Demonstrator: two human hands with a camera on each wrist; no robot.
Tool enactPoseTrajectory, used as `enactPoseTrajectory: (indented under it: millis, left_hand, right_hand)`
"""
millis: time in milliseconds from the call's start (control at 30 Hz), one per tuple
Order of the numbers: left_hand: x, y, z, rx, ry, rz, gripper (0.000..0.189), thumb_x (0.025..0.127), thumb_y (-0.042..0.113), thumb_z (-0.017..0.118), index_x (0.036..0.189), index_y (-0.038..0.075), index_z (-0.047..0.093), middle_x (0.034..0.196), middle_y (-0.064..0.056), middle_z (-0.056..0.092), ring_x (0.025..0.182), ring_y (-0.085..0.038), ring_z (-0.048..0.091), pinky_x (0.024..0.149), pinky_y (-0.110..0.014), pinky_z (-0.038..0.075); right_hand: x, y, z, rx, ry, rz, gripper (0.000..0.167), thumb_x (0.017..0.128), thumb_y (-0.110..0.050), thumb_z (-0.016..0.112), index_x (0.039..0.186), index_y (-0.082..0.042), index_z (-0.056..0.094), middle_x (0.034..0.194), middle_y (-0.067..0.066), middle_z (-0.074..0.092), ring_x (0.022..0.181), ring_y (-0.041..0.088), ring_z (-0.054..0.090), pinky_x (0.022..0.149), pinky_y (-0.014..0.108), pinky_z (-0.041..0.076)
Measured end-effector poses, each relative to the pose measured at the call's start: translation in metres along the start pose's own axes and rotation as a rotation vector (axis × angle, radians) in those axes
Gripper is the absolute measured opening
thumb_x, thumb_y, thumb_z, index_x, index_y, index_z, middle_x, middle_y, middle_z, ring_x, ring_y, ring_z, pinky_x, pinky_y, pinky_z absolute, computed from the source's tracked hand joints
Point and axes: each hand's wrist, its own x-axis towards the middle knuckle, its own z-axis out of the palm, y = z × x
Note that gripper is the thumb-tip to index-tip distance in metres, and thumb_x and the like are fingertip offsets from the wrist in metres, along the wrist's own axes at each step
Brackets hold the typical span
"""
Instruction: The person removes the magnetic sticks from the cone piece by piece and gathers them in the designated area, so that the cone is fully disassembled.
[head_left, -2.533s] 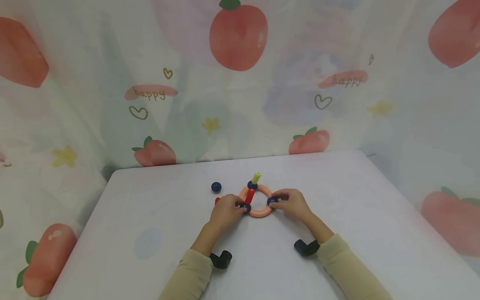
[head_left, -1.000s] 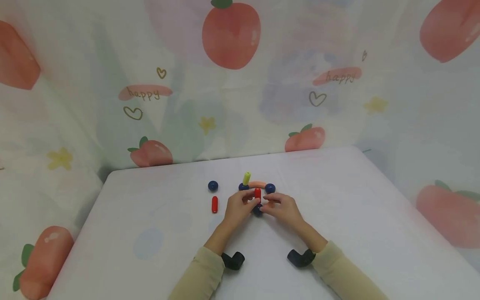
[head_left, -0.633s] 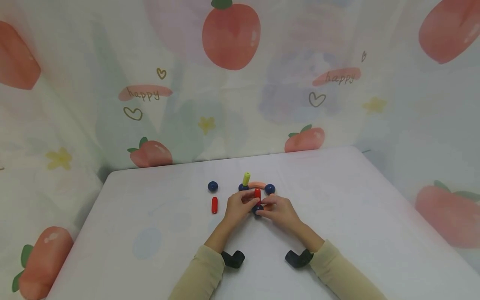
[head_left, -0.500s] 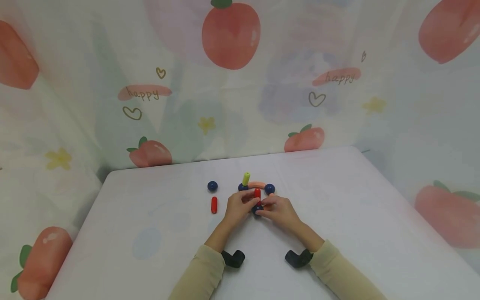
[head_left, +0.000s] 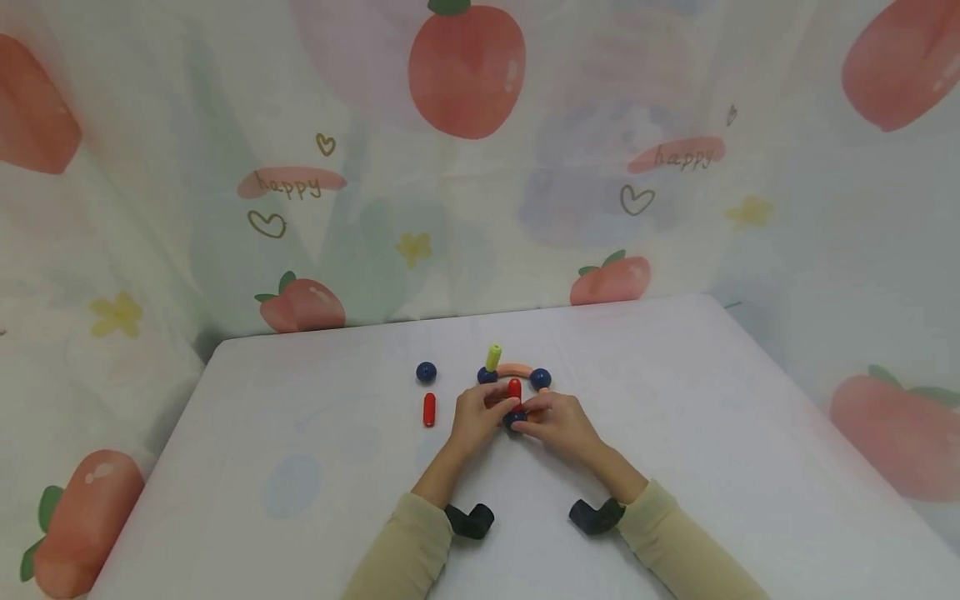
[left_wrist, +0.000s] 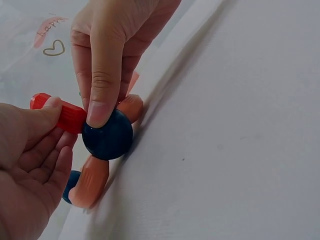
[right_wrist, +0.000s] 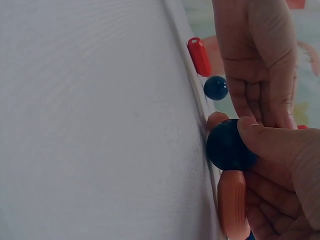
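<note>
Right hand (head_left: 562, 423) has swung in beside the left hand (head_left: 475, 414) at the front blue ball (left_wrist: 109, 135) — on my feed, left's pinching the red rod (head_left: 514, 388) atop it, right's gripping the ball. Peach ring (head_left: 514, 368) looks joined behind it, yellow-green rod (head_left: 493, 358) standing behind-left. Left over, I'd say: rodless ball (head_left: 541, 379) behind-right, plus loose ball (head_left: 426, 372) and spare red rod (head_left: 429, 410) off left.

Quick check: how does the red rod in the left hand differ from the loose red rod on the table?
The held rod stands up from a blue ball; the loose rod lies flat on the table. The left hand pinches the held rod, while neither hand touches the loose rod. Both are red.
</note>
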Motion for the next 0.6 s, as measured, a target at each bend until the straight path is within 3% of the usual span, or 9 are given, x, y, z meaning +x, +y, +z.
enactPoseTrajectory:
  millis: [267,433,600]
  left_hand:
    - [-0.008,-0.005,0.005,-0.014,0.095,0.03,0.031,0.083,0.015,0.069,0.11,0.0,0.065,0.096,-0.007,0.067,0.086,-0.015,0.061,0.076,-0.021,0.05]
    - [-0.01,-0.005,0.007,-0.042,0.115,0.032,0.031,0.082,0.014,0.069,0.109,-0.001,0.065,0.096,-0.007,0.067,0.085,-0.014,0.062,0.075,-0.021,0.05]
    - [-0.005,0.011,0.002,-0.111,0.169,0.092,0.031,0.083,0.018,0.069,0.109,0.001,0.066,0.099,-0.005,0.067,0.088,-0.014,0.062,0.077,-0.022,0.049]
  right_hand:
    - [-0.001,0.0,0.002,0.009,0.006,-0.006,0.027,0.07,-0.018,0.08,0.093,-0.006,0.072,0.071,-0.005,0.059,0.068,0.013,0.052,0.059,0.022,0.047]
    - [-0.001,0.001,0.002,0.003,0.01,-0.043,0.027,0.069,-0.017,0.081,0.091,-0.005,0.071,0.071,-0.004,0.061,0.067,0.014,0.053,0.058,0.022,0.047]
    - [0.001,0.003,0.001,0.0,0.004,-0.027,0.026,0.069,-0.017,0.081,0.091,-0.005,0.072,0.075,-0.004,0.064,0.067,0.01,0.056,0.06,0.021,0.049]
